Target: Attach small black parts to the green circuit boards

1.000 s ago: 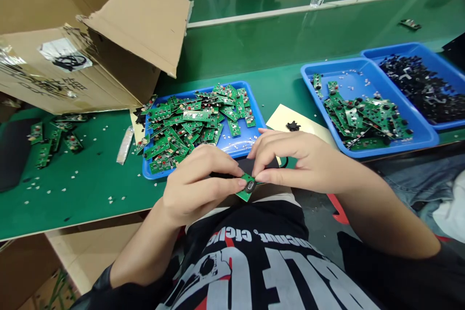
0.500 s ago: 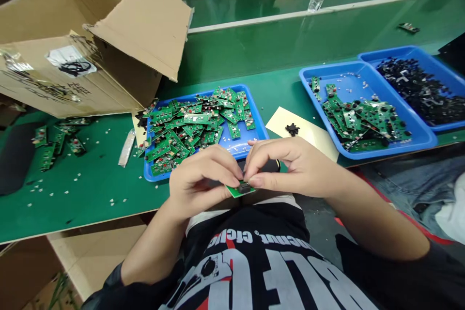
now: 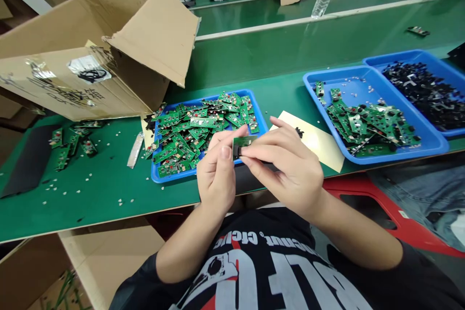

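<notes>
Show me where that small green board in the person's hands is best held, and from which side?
Probably by its thin outer edges, pinched from left and right: the green board is flat and slim, and a black part sits towards its left end, so edges seem safer than its face. The left hand and right hand meet it from those two sides.

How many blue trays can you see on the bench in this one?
3: a left tray beyond the left hand, a middle tray right of the yellow sheet, and a far-right tray beside that. Others could be hidden.
</notes>
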The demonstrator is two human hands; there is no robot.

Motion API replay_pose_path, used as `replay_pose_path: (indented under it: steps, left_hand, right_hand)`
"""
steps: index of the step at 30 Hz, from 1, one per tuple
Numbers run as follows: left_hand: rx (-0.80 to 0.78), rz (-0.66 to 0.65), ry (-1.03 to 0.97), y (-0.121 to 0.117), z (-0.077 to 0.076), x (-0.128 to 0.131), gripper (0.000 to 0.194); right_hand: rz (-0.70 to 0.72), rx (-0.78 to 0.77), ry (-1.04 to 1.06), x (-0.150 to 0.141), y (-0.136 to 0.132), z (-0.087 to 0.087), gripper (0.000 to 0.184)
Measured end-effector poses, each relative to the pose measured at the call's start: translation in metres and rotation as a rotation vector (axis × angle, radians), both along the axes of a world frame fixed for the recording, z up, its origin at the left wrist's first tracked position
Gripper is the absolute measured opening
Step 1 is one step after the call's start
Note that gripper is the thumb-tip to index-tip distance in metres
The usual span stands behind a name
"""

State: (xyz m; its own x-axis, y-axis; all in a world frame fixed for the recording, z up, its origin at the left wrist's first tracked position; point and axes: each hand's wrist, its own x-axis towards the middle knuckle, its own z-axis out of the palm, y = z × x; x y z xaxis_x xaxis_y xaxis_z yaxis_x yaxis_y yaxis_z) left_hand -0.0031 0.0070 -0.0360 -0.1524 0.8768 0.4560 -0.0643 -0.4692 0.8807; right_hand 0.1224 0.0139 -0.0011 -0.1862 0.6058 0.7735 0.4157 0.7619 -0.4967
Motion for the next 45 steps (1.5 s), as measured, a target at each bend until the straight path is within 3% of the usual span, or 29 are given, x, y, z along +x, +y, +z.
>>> replay_pose_path:
  steps: [3,7,12,16,19,22,25,32,38,45]
  left_hand:
    - [0.084,0.007,0.190,-0.002,0.001,-0.008,0.039]
    - [0.161,0.126,0.473,-0.002,0.009,-0.011,0.036]
    - [0.242,0.197,0.640,0.002,0.016,-0.010,0.031]
    - [0.214,0.198,0.643,0.005,0.015,-0.008,0.030]
    - [0.209,0.188,0.626,0.005,0.012,-0.005,0.029]
    - [0.166,0.179,0.612,0.005,0.010,-0.003,0.028]
    - [0.099,0.160,0.558,0.003,0.012,-0.004,0.028]
    - [0.002,0.040,0.475,0.000,0.017,-0.011,0.028]
    - [0.032,0.110,0.511,0.002,0.014,-0.010,0.024]
    - [0.157,0.172,0.607,0.003,0.016,-0.009,0.020]
  right_hand:
    - [-0.065,0.063,-0.099,0.004,0.001,-0.001,0.015]
    - [-0.132,0.094,-0.221,0.007,0.002,0.001,0.010]
    - [-0.240,0.054,-0.329,0.005,0.001,0.003,0.014]
    - [-0.306,-0.031,-0.329,0.001,-0.002,0.003,0.018]
    - [-0.348,-0.086,-0.300,0.001,-0.003,0.004,0.010]
    - [-0.363,-0.119,-0.302,0.005,-0.001,0.006,0.023]
    - [-0.297,-0.090,-0.392,0.010,0.001,0.008,0.010]
    - [-0.258,0.035,-0.419,0.013,0.004,0.009,0.021]
    - [-0.190,0.025,-0.423,0.015,0.006,0.009,0.022]
    - [-0.239,0.093,-0.422,0.006,0.006,0.001,0.024]
